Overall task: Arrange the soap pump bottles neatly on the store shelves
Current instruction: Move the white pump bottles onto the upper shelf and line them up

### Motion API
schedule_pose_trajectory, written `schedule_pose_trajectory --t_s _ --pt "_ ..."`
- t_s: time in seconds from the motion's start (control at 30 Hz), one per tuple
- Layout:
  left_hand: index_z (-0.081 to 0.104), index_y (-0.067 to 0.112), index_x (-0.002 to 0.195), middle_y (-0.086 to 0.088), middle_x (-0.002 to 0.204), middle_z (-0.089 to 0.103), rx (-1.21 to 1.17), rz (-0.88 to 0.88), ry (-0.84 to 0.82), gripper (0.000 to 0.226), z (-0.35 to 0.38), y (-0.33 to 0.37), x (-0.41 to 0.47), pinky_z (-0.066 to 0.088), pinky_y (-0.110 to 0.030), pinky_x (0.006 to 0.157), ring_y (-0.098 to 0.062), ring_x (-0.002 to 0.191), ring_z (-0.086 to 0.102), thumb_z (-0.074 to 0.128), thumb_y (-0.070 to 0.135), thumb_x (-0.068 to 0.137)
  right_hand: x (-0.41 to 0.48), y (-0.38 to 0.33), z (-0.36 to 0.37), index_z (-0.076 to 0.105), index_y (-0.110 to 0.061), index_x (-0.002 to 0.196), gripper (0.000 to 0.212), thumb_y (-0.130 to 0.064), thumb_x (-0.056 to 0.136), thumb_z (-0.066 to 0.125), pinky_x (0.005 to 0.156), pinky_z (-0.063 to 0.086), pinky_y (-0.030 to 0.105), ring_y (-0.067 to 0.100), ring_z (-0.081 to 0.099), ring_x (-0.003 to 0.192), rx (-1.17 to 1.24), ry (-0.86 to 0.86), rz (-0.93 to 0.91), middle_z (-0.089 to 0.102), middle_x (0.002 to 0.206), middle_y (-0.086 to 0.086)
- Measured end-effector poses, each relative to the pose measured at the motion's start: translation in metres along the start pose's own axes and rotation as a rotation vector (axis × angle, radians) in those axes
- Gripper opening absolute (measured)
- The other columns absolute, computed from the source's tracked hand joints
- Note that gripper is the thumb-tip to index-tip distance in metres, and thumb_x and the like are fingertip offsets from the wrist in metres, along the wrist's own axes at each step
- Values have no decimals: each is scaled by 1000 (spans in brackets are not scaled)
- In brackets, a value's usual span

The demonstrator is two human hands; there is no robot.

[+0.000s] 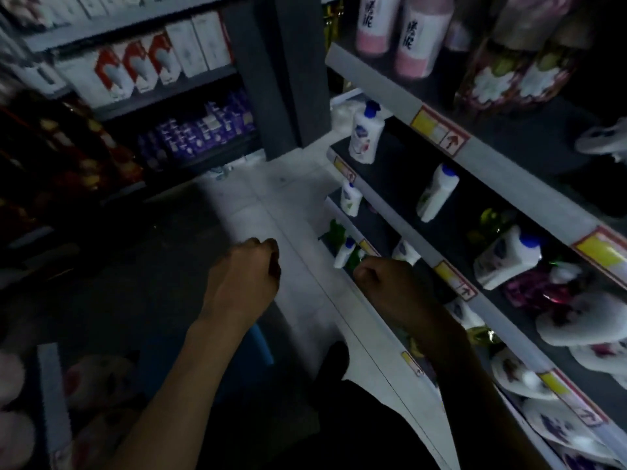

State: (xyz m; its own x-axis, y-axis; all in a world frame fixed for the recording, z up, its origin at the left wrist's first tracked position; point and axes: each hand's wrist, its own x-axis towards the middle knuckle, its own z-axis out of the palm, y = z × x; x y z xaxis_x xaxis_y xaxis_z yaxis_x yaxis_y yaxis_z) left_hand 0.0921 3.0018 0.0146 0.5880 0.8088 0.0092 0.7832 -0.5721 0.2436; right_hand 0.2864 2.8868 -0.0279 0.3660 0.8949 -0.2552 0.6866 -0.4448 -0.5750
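Several white soap pump bottles with blue caps are spread unevenly along the dark shelves on the right. One bottle [364, 134] stands upright at the far end. A second bottle [436, 195] leans, and a third bottle [509, 257] lies tilted. On the shelf below, a small bottle [351, 198] and another small bottle [344, 254] stand at the front edge. My right hand [390, 286] is curled just beside that last bottle, over the shelf rim [451, 279]; what its fingers touch is hidden. My left hand [244, 276] hangs curled over the floor and holds nothing.
Pink-labelled bottles [410, 39] stand on the top shelf. White pouches [576, 323] crowd the near right shelves. A green bottle [336, 230] sits low down. Across the tiled aisle [271, 205] are boxed goods [152, 62], purple packs [203, 130] and a grey pillar [288, 79].
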Motion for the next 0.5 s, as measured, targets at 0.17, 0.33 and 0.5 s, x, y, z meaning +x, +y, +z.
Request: schedule_pose_trajectory --t_s 0.17,0.33,0.5 --pt "60 17 98 -3 85 57 94 76 -34 13 -10 7 88 39 -30 62 -21 76 53 47 19 95 79 -4 -28 46 -35 69 36 -18 101 42 75 31 21 12 48 84 89 -10 50 50 75 -14" --pt "57 19 107 -4 98 61 139 141 -144 18 -12 14 162 51 -38 76 -20 86 58 43 23 97 126 6 -55 65 -10 101 27 -20 100 40 80 45 30 24 61 94 150 41 79 65 102 7" --pt "61 18 103 1 84 62 141 356 -56 18 5 39 221 48 -28 64 -13 72 59 45 23 96 149 30 -70 61 -10 115 29 -24 102 39 75 39 25 25 60 99 205 37 221 63 110 10"
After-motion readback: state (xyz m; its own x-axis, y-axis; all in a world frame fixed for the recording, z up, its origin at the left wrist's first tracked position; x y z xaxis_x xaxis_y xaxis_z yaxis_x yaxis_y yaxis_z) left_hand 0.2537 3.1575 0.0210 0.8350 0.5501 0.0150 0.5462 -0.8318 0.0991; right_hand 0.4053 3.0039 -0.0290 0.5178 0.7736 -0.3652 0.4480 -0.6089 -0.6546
